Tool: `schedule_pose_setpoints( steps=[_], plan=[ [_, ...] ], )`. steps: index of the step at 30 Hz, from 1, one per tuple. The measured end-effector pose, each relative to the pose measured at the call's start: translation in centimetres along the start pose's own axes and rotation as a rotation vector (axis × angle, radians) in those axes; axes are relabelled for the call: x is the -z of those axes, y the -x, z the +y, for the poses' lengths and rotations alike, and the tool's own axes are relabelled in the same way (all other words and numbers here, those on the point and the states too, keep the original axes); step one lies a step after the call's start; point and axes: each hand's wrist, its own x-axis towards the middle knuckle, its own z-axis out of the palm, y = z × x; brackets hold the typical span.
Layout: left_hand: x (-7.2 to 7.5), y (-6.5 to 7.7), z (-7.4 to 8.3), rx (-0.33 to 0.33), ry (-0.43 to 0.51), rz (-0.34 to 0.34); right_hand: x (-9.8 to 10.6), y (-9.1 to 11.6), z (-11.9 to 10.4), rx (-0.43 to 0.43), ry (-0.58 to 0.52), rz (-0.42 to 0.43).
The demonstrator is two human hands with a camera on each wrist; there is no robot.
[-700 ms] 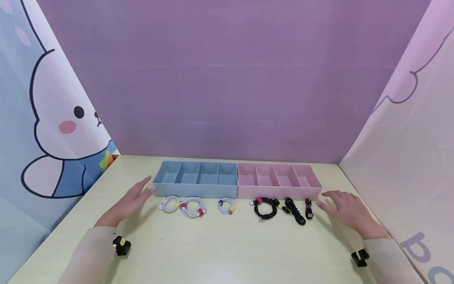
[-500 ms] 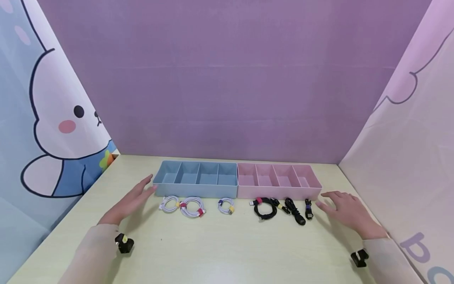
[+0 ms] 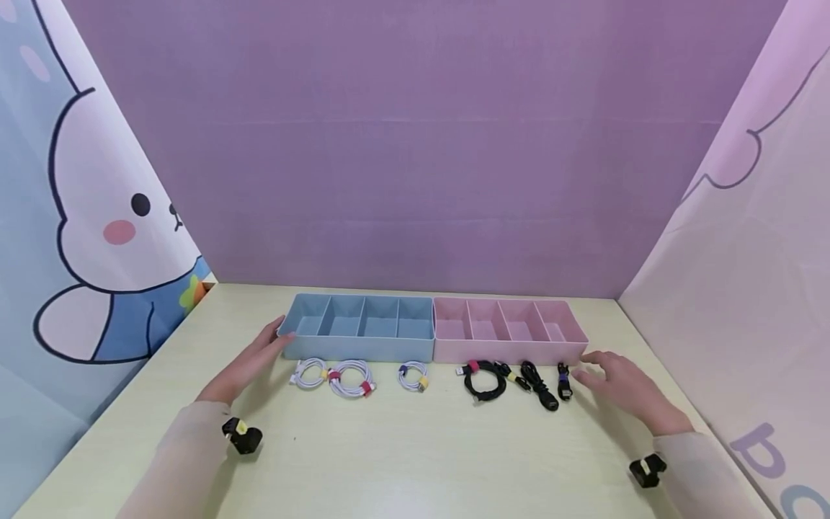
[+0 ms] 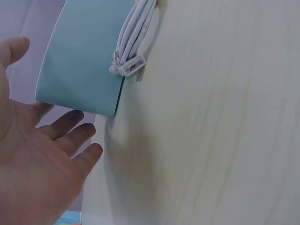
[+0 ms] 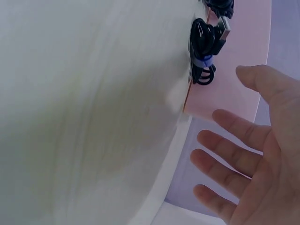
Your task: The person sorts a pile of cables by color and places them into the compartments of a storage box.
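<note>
A blue divided box (image 3: pixel 359 349) and a pink divided box (image 3: pixel 509 353) stand end to end, each with several bare compartments. My left hand (image 3: pixel 249 364) is at the blue box's left end, thumb by its front corner and fingers beside the end wall; whether they touch cannot be told. Near the pink box's right end is my right hand (image 3: pixel 625 386), its fingers (image 5: pixel 234 126) spread and holding nothing. In front of the blue box lie coiled white cables (image 3: pixel 352 390). Black cables, among them a coiled one (image 3: pixel 499 393) and a small bundle (image 3: pixel 564 382), lie before the pink box.
The pale wooden table (image 3: pixel 389 454) extends in front of the cables. Behind the boxes rises a purple backdrop (image 3: pixel 415 144). Printed cloth panels stand at both sides, the left one with a cartoon rabbit (image 3: pixel 123 194). Each wrist carries a small black device.
My left hand has moved right, up to the blue box's left end. The right hand has shifted slightly left toward the pink box. Boxes and cables look unmoved.
</note>
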Motion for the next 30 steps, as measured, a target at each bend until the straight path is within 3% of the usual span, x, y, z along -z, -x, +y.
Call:
schedule_pose_setpoints(
  steps=[13,23,30],
  plan=[
    [-0.1,-0.2,0.0,0.069,0.027,-0.004,-0.6,-0.2,-1.3,-0.023,-0.09,-0.051],
    [-0.2,-0.4,0.0,0.022,0.051,0.01,-1.3,-0.9,-1.5,-0.045,-0.105,-0.06],
    [-0.4,-0.4,-0.1,0.03,0.053,0.009,-1.6,-1.2,-1.7,-0.052,-0.116,-0.042]
  ],
)
